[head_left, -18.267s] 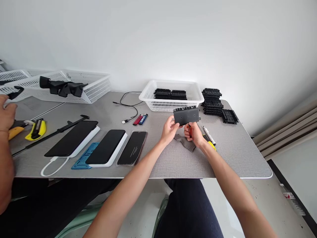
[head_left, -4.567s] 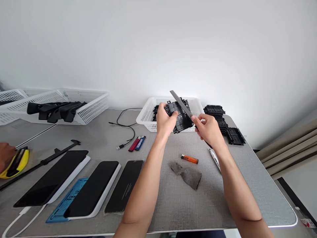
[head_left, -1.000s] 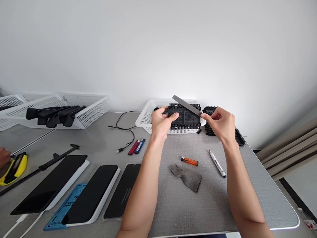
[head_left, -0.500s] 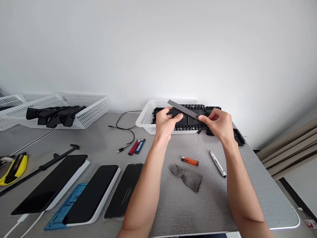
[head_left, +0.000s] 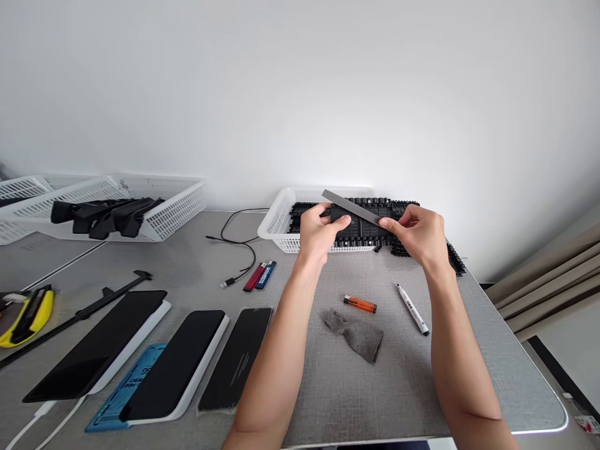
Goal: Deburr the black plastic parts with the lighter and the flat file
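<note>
We see a gray bench [head_left: 347,400] under everything. Back left, a long white basket [head_left: 178,209] holds black curved parts [head_left: 110,215]; back center, a smaller white basket [head_left: 276,232] has toothed panels inside. We get a dark caliper [head_left: 83,312] slanting at left, near a yellow cutter [head_left: 42,315]. Three phones line up left of our arms: left phone [head_left: 100,344], middle phone [head_left: 173,362], right phone [head_left: 237,356]; the first two sit on white blocks. Our left hand [head_left: 317,232] has its fingers closed on the black toothed panel [head_left: 372,234], face toward us, in front of the smaller basket. Our right hand [head_left: 424,237] has its fingers pinching the flat gray strip [head_left: 351,207] by its lower right end, slanting across the panel's face; we cannot tell if they touch. A gray cloth [head_left: 360,337] lies crumpled below, white marker [head_left: 412,309] right of it, orange lighter [head_left: 360,304] just above. Red lighter [head_left: 254,277] and blue lighter [head_left: 265,275] sit side by side, left of our forearm.
</note>
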`<state>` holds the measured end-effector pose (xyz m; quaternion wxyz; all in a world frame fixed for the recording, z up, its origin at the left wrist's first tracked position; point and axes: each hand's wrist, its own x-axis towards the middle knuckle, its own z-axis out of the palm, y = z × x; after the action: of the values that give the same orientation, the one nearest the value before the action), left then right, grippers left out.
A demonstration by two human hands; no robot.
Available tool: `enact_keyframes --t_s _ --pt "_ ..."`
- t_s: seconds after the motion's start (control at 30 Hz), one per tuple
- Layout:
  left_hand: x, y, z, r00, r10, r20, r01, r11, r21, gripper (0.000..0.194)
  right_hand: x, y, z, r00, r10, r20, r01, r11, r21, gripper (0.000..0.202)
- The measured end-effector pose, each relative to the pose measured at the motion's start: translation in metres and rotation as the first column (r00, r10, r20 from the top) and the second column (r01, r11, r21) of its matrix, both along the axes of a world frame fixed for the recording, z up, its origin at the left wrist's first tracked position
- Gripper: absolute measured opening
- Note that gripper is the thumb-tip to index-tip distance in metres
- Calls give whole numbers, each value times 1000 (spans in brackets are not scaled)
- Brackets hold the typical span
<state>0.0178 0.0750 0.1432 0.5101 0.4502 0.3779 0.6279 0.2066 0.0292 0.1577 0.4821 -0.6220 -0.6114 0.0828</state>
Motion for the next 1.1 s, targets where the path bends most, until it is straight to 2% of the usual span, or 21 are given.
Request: enact_keyframes --t_s 0.13,0.27,0.37,0.47,0.57,0.73,0.93,1.1 --pt "-3 2 0 1000 5 -16 -4 1000 5 42 4 -1 1 1000 -21 8 21 1000 12 50" --pt "-10 7 -1 996 88 -25 -88 996 0 39 15 -1 -1 997 -76 -18 77 995 69 51" --pt "-12 7 -1 995 88 -37 -88 996 14 39 11 -2 -2 996 18 -89 -13 998 56 54" --pt "-9 5 -1 997 54 -58 -50 997 65 40 -2 -3 -2 994 88 -64 -88 996 8 56" --pt "-9 2 1 997 52 -58 -46 994 103 41 -7 -2 -2 998 58 -18 -58 998 3 57" --pt "-15 4 2 994 105 -27 -103 993 64 40 10 -1 -2 998 -9 -67 10 1000 13 58" --pt "-11 2 2 996 91 -24 -89 992 93 39 -2 -4 1 997 61 -47 -60 998 12 60" --pt "-15 3 3 993 119 -10 -118 990 83 38 6 1 -2 997 5 -71 -3 999 34 56"
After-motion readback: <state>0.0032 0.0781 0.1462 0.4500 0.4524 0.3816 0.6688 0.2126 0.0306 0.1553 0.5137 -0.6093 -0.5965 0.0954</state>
